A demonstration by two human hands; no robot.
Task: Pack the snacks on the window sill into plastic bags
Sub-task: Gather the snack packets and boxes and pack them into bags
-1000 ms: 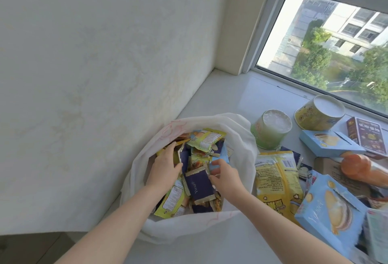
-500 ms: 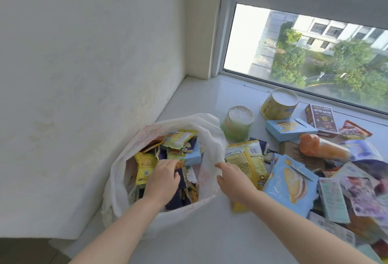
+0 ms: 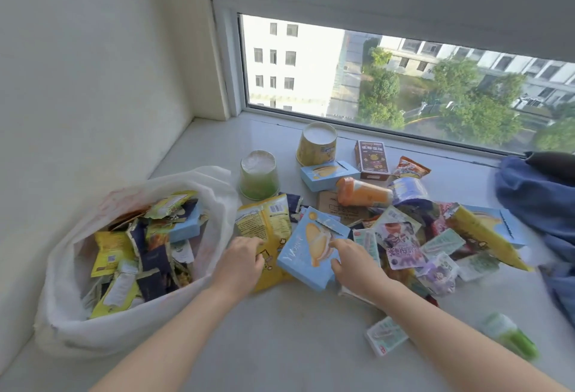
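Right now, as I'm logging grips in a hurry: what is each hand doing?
Left hand: fingers curled on the yellow snack bag, gripping it.
Right hand: finger and thumb on the blue box; grip cannot be told.
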